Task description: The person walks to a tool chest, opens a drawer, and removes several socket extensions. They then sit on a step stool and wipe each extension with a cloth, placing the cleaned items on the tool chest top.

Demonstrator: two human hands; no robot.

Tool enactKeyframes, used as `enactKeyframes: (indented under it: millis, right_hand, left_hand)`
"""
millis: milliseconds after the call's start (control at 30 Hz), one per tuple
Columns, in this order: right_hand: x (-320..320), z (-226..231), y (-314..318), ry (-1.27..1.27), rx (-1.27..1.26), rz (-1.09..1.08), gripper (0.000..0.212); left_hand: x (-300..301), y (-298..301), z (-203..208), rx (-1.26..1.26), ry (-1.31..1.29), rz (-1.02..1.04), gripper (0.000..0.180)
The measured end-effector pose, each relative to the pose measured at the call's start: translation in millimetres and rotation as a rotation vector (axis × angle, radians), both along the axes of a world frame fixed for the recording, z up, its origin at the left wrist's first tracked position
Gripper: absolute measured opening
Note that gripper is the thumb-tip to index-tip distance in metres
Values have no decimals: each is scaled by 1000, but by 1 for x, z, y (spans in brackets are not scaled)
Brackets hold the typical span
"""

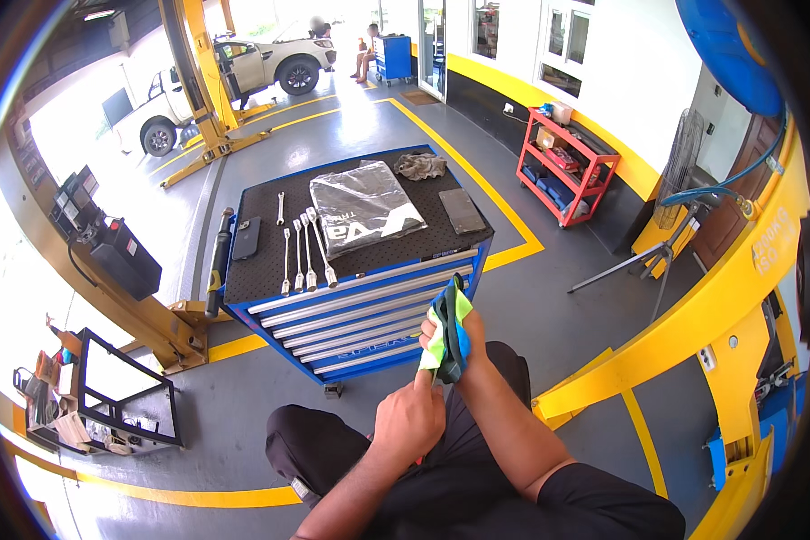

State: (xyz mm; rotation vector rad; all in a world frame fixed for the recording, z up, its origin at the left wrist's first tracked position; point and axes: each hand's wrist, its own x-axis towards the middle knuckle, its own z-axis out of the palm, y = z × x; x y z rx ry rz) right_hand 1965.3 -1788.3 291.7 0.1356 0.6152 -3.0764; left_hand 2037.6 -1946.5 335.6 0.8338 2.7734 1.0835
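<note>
My right hand (471, 349) is closed around a bunched neon-green, black and blue cloth (451, 335), held up before the front of the blue tool cabinet (355, 310). Just below it my left hand (410, 418) is closed, its fingers by the cloth's lower end. A thin piece shows between the left fingers and the cloth; what it is I cannot make out. On the cabinet's black top lie several double-ended socket wrenches (310, 261), a small combination wrench (281, 209), a dark phone (247, 239), a grey plastic bag (366, 209), a dark flat tablet-like slab (461, 211) and a crumpled grey rag (419, 166).
A long-handled tool (218, 263) hangs at the cabinet's left side. Yellow lift arms (675, 346) curve close on my right. Beyond stand a red cart (569, 166) and a fan (679, 171). A black frame stand (126, 396) is at left; a pickup truck (261, 67) and people are far back.
</note>
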Motion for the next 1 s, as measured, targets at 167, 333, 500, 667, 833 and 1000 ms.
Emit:
enactKeyframes:
  millis: [167,333,500,667,833,1000]
  right_hand:
    - [22,21,-11,-35,-35,106,24]
    - [30,27,-52,-152,370,17,25]
    - [32,15,-83,-30,599,-292,34]
    - [29,-9,-86,85,919,-244,33]
    - [29,-4,-95,144,1724,-443,48]
    - [27,11,-93,235,2047,-714,51]
  left_hand:
    - [-31,-38,-6,517,-11,222,22]
    - [-66,-22,-49,1238,-622,248,39]
    - [-26,-7,-81,1438,-1061,100,56]
    - [-4,4,-41,1460,-916,111,61]
    - [0,-1,-36,1643,-983,149,55]
    - [-2,1,-44,1639,-1013,376,47]
